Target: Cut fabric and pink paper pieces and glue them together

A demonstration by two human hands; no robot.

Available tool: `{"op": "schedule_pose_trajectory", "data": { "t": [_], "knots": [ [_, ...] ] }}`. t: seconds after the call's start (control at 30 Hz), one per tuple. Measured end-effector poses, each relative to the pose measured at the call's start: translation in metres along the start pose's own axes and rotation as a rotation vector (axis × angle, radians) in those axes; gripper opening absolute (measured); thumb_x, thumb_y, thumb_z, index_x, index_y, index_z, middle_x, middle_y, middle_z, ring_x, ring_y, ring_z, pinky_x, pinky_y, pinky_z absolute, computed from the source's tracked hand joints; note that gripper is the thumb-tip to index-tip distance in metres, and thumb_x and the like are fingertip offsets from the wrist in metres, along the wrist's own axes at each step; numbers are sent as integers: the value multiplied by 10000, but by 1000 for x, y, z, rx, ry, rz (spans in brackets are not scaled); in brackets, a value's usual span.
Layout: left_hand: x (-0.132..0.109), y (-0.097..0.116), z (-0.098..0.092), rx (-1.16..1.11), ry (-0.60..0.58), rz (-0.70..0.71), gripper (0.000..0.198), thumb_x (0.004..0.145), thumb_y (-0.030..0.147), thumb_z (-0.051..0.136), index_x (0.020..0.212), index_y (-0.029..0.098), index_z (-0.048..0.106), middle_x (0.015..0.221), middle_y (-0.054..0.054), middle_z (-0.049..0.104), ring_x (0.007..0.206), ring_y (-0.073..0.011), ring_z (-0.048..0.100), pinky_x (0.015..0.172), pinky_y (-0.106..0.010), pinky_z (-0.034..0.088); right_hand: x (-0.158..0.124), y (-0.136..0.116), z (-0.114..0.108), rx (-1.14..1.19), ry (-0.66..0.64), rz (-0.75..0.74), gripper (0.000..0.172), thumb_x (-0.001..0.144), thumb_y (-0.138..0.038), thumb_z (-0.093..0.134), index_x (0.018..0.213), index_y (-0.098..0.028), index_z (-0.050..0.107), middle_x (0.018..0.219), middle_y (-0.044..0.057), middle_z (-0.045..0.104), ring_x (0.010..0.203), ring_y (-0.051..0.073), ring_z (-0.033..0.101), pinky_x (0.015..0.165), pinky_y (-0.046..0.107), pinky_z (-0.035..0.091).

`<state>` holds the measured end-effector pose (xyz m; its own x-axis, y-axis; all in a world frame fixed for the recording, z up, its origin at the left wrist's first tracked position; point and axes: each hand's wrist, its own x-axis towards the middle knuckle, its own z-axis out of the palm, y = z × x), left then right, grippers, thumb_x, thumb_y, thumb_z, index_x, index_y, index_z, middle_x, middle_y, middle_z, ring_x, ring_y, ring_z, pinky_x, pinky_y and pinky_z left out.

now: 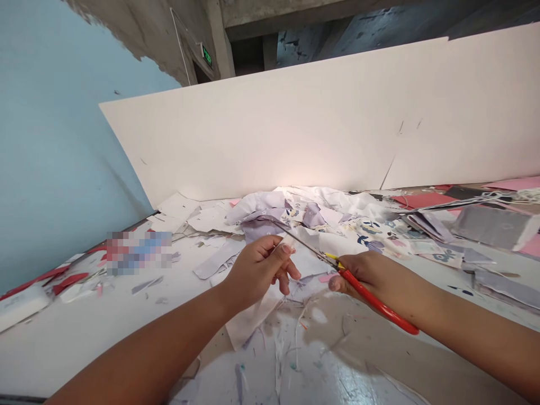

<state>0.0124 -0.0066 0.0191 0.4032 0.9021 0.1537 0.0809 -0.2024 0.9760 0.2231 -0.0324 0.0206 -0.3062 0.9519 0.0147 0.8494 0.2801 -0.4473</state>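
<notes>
My right hand [363,278] is shut on a pair of red-handled scissors [371,295], whose long steel blades reach up and left across the cloth. My left hand [258,270] pinches the edge of a piece of white cloth [248,318] between thumb and fingers, and the cloth hangs down onto the table. The blade tips lie among the lilac and floral fabric [337,228], close to my left hand. I cannot tell whether the blades are open or closed on the cloth.
The white worktable [84,343] is littered with scraps and threads. A tall white board [274,124] stands behind it, with a blue wall [54,140] to the left. Pink sheets [422,199] and grey fabric pieces [493,228] lie at the right.
</notes>
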Motion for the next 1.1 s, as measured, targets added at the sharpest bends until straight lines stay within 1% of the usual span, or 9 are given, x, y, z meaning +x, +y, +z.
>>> {"op": "schedule_pose_trajectory", "data": {
  "t": [0.17, 0.27, 0.33, 0.43, 0.5, 0.67, 0.8, 0.93, 1.1],
  "knots": [
    [0, 2, 0, -35, -1, -8, 266, 779, 434, 486, 763, 170, 512, 566, 24, 637, 359, -48, 525, 421, -168, 315, 1, 0, -1, 79, 8, 25, 406, 704, -561, 495, 556, -192, 411, 490, -26, 411, 435, 104, 367, 425, 224, 256],
    [1, 1, 1, -57, -1, -33, 264, 781, 433, 482, 772, 170, 510, 558, 25, 632, 357, -51, 521, 412, -169, 307, 1, -2, -1, 342, 3, 109, 415, 709, -580, 475, 574, -191, 425, 489, -21, 459, 440, 118, 447, 439, 233, 337],
    [2, 0, 2, -62, -11, -68, 264, 782, 432, 479, 776, 169, 505, 563, 21, 632, 355, -51, 517, 411, -170, 305, 3, -2, 2, 570, 30, 137, 424, 718, -597, 450, 619, -186, 475, 533, 0, 534, 490, 145, 536, 507, 262, 423],
    [2, -3, 7, -48, -79, -125, 283, 780, 447, 469, 768, 166, 494, 582, 11, 634, 359, -54, 519, 408, -173, 296, 8, -3, 9, 852, 33, 82, 389, 689, -564, 527, 692, -175, 531, 663, 28, 605, 631, 179, 615, 641, 298, 482],
    [1, -5, 11, -22, -171, -152, 308, 777, 467, 460, 756, 161, 487, 608, -2, 636, 374, -62, 530, 403, -178, 288, 10, -7, 13, 940, 1, 21, 326, 655, -490, 606, 693, -172, 545, 692, 20, 601, 679, 181, 620, 674, 292, 485],
    [-1, -7, 19, 67, -333, -191, 340, 779, 491, 433, 754, 157, 488, 627, -6, 626, 390, -65, 530, 420, -190, 293, 6, -21, 12, 859, -19, 25, 201, 688, -349, 594, 610, -178, 525, 567, -25, 545, 539, 124, 566, 544, 225, 449],
    [-1, -6, 18, 100, -415, -225, 296, 798, 444, 430, 775, 156, 490, 667, -13, 633, 421, -66, 548, 443, -192, 302, 2, -24, 9, 752, -29, 50, 226, 724, -292, 547, 543, -179, 475, 478, -44, 507, 435, 89, 491, 458, 197, 380],
    [2, -1, 8, 44, -516, -232, 230, 813, 381, 437, 814, 157, 491, 736, -30, 646, 460, -77, 579, 456, -191, 316, 4, -17, 7, 737, -1, 6, 240, 758, -308, 506, 558, -180, 474, 492, -41, 520, 467, 96, 513, 488, 202, 382],
    [8, 3, -12, -66, -645, -317, 169, 776, 248, 496, 911, 149, 521, 810, -69, 662, 507, -109, 612, 454, -194, 330, 12, 0, 9, 772, 39, -7, 330, 781, -388, 453, 532, -174, 477, 490, -15, 520, 478, 117, 524, 500, 231, 390]
  ]
}}
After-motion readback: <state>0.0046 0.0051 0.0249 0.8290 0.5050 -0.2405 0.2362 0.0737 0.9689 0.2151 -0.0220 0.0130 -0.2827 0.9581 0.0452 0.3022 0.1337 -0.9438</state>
